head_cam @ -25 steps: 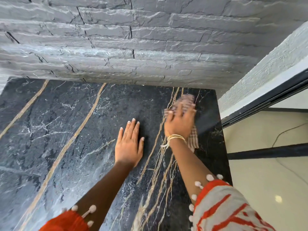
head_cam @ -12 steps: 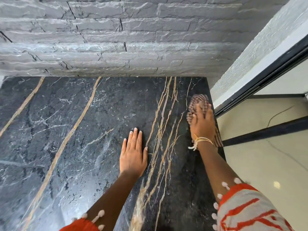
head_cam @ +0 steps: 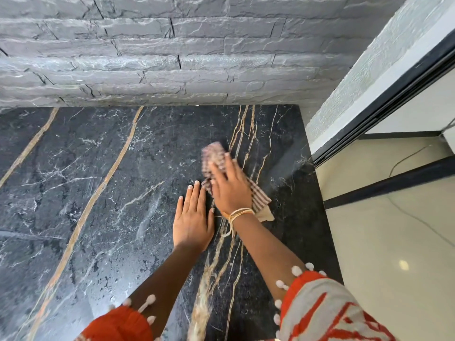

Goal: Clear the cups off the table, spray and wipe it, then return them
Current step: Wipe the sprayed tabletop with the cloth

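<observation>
The black marble table [head_cam: 103,193] with gold and white veins fills the left and middle of the head view. My left hand [head_cam: 193,217] lies flat on it, fingers straight and together. Just to its right, my right hand [head_cam: 230,185] presses a brown-and-white checked cloth [head_cam: 215,153] onto the tabletop with straight fingers; the cloth is blurred from motion and sticks out beyond the fingertips and behind the wrist. No cups and no spray bottle are in view.
A grey stone-brick wall [head_cam: 172,57] runs along the table's far edge. The table's right edge [head_cam: 317,193] drops to a pale tiled floor [head_cam: 394,242]. A white textured wall with a black frame [head_cam: 394,77] stands at the right.
My right hand has swept the cloth from the table's right edge leftwards, now next to my left hand. My left hand has stayed flat in place.
</observation>
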`<move>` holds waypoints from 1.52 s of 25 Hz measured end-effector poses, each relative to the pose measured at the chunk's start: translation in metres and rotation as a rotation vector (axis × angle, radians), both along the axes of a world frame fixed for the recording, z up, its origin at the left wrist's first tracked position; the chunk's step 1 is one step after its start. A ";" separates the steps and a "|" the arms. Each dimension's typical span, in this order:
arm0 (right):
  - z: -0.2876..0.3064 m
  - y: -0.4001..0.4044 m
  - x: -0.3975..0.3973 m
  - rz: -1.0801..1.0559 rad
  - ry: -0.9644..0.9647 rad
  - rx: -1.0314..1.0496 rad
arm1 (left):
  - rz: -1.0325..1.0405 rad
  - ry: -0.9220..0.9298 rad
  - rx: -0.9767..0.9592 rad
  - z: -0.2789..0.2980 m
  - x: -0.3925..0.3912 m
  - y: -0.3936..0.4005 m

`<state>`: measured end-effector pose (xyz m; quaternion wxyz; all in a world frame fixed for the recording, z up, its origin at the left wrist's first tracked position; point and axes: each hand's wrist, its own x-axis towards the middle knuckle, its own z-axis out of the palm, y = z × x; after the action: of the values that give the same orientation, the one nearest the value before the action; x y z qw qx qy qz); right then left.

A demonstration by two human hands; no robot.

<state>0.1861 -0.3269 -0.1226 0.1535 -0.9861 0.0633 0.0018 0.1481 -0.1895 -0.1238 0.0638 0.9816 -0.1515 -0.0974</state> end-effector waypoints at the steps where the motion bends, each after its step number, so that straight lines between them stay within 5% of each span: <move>1: 0.001 0.000 -0.003 0.123 -0.004 0.014 | -0.001 -0.002 0.007 -0.001 0.001 0.000; 4: 0.005 -0.037 -0.008 0.164 0.020 0.019 | 0.012 -0.002 -0.003 -0.001 0.001 0.000; 9: -0.004 -0.129 -0.069 -0.518 -0.047 0.048 | 0.003 -0.010 0.007 0.002 -0.022 -0.002; 13: -0.002 -0.115 -0.102 -0.765 -0.003 0.055 | 0.041 -0.021 -0.043 0.007 -0.072 0.002; 16: 0.007 -0.077 -0.088 -0.613 0.044 0.049 | 0.075 -0.050 -0.050 0.007 -0.101 0.005; 20: 0.002 -0.011 -0.089 0.114 -0.026 -0.011 | 0.093 -0.044 -0.057 0.002 -0.119 0.008; 23: 0.003 -0.016 -0.091 0.326 -0.011 0.031 | 0.105 -0.048 -0.036 0.003 -0.125 0.006; 33: 0.000 -0.103 -0.154 -0.530 0.016 0.054 | 0.130 -0.054 -0.049 -0.001 -0.127 0.005; 36: 0.003 -0.066 -0.140 -0.579 0.074 0.082 | 0.130 -0.056 -0.066 -0.001 -0.127 0.004; 38: 0.003 -0.031 -0.127 -0.383 0.066 0.071 | 0.131 -0.060 -0.079 -0.001 -0.127 0.004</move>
<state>0.0595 -0.3583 -0.1192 0.1837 -0.9495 0.2544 0.0071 0.0214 -0.1853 -0.1253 0.1039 0.9886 -0.0927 -0.0577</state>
